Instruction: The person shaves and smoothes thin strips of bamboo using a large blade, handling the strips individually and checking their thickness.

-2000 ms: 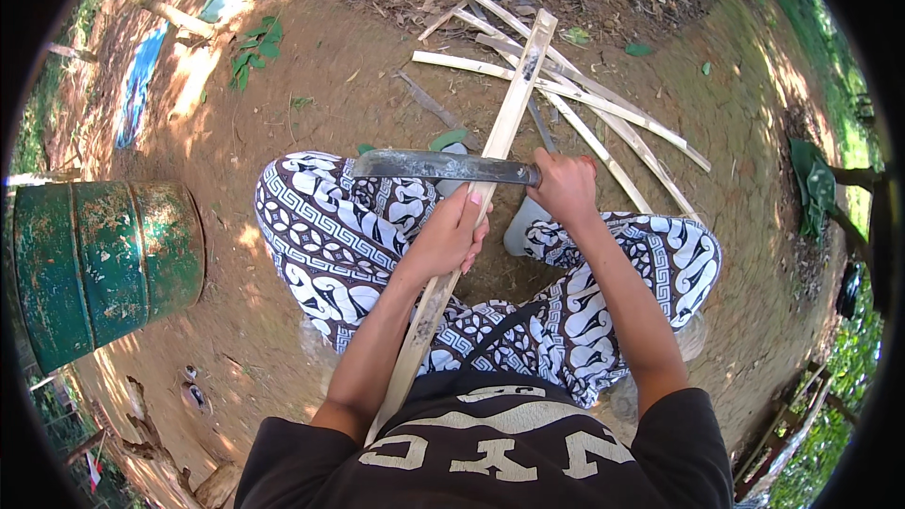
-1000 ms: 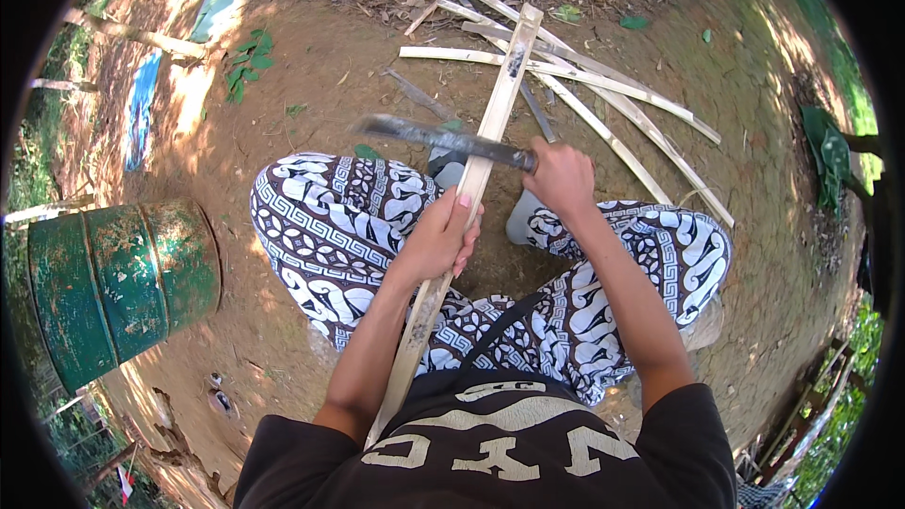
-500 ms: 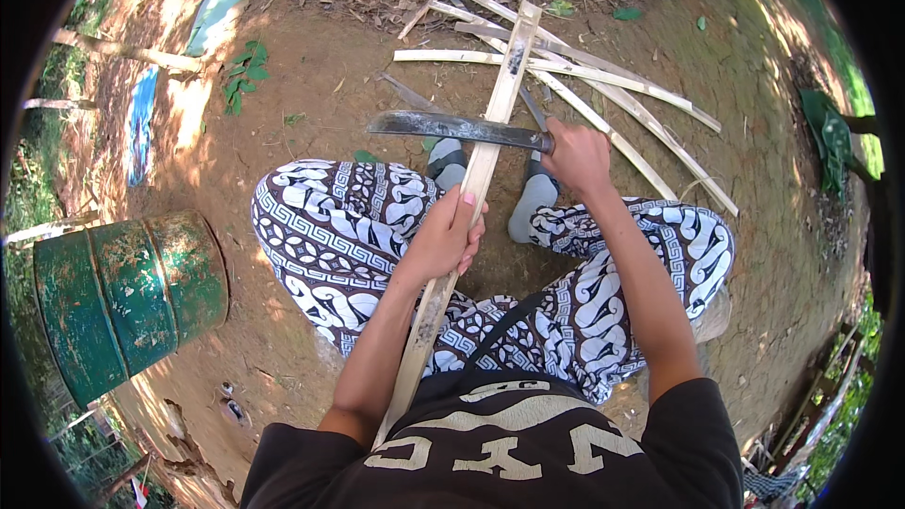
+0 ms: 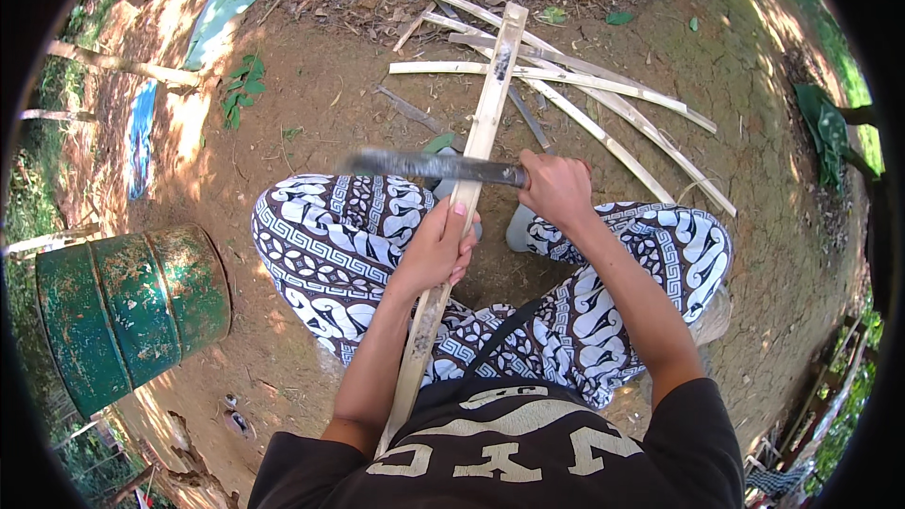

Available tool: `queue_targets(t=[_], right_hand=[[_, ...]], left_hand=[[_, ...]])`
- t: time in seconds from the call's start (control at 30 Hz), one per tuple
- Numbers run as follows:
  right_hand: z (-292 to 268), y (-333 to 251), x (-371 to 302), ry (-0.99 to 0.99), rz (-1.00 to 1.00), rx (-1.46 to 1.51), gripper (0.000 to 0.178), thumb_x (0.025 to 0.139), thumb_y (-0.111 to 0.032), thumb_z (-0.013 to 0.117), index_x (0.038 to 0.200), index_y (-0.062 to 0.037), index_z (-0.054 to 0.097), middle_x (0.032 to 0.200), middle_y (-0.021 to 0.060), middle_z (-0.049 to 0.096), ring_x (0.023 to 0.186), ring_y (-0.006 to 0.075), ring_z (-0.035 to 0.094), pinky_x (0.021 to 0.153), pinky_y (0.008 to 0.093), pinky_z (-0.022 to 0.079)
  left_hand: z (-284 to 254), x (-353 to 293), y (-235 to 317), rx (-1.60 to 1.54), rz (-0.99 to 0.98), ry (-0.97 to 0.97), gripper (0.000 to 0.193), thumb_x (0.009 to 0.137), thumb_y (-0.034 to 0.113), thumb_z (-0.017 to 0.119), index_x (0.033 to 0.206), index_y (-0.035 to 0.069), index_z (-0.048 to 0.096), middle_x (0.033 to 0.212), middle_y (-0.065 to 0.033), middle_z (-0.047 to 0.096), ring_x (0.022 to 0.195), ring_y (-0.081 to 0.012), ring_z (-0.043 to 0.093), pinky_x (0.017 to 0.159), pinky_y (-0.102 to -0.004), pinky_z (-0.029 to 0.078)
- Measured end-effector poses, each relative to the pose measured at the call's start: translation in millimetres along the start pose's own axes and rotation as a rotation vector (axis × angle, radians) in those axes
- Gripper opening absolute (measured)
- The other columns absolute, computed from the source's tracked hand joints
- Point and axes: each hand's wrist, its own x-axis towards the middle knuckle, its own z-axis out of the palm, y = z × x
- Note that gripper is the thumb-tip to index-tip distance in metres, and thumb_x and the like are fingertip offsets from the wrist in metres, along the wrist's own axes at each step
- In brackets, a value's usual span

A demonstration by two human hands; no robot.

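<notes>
My left hand point(image 4: 439, 250) is closed around a long pale bamboo strip point(image 4: 487, 111), which slants from my lap out over the ground. Dark smudges mark the strip near its far end. In my right hand point(image 4: 556, 187) is the handle of a machete point(image 4: 424, 165). Its dark blade lies crosswise over the strip, just beyond my left hand, and its tip on the left is blurred. Whether the edge bites into the strip cannot be made out.
Several pale bamboo strips point(image 4: 603, 94) lie crossed on the bare soil ahead. A rusty green metal drum point(image 4: 132, 311) lies on its side at the left. Green leaves point(image 4: 247, 90) and a blue scrap point(image 4: 141, 137) are on the ground farther left.
The machete has moved nearer to me along the strip, with my right hand drawn back and slightly left. My left hand keeps its grip; the strip's far end has shifted slightly left.
</notes>
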Motion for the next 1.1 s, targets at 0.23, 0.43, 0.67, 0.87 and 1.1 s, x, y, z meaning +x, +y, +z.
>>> queue_targets(t=[0.23,0.43,0.67,0.87,1.1], right_hand=[[-12,64,33,0.124,0.28,-0.049,0.011,0.08,-0.019,0.064,0.085,-0.0089,0.063,0.062,0.0128,0.065,0.055,0.0328,0.066,0.051,0.0471,0.052],[11,8,-12,0.045,-0.121,-0.02,0.017,0.07,-0.015,0.068,0.077,-0.0094,0.054,0.062,0.0101,0.062,0.056,0.0324,0.065,0.052,0.0461,0.051],[-13,95,40,0.225,0.471,-0.07,0.017,0.084,-0.018,0.062,0.093,-0.0064,0.071,0.073,0.0235,0.068,0.068,0.0418,0.068,0.066,0.053,0.055],[-32,42,15,0.169,0.472,0.368,0.026,0.085,-0.025,0.068,0.083,0.0011,0.068,0.062,0.02,0.062,0.062,0.038,0.065,0.063,0.0452,0.051],[-46,37,14,0.219,0.354,0.503,0.04,0.089,-0.037,0.071,0.082,0.0026,0.069,0.054,0.0139,0.055,0.05,0.0313,0.056,0.057,0.0421,0.046]], left_hand=[[11,-15,-14,0.037,-0.042,-0.065,0.035,0.111,0.036,0.033,0.107,0.004,0.046,0.066,0.001,0.039,0.042,-0.0062,0.034,0.036,-0.0249,0.034],[7,-4,-11,0.027,-0.016,-0.049,0.035,0.111,0.035,0.032,0.109,0.003,0.046,0.067,0.0004,0.041,0.042,-0.0069,0.036,0.037,-0.0253,0.035],[9,-7,-12,0.104,-0.005,-0.064,0.036,0.111,0.036,0.033,0.112,0.002,0.047,0.068,-0.0009,0.044,0.043,-0.0074,0.04,0.039,-0.0249,0.038],[0,2,-1,0.118,-0.039,-0.065,0.035,0.111,0.032,0.029,0.114,0.002,0.046,0.069,-0.0023,0.047,0.044,-0.0102,0.044,0.039,-0.0266,0.042],[-18,20,37,0.813,-0.213,-0.327,0.032,0.111,0.03,0.027,0.11,0.002,0.041,0.068,-0.006,0.054,0.048,-0.0151,0.059,0.043,-0.0324,0.052]])
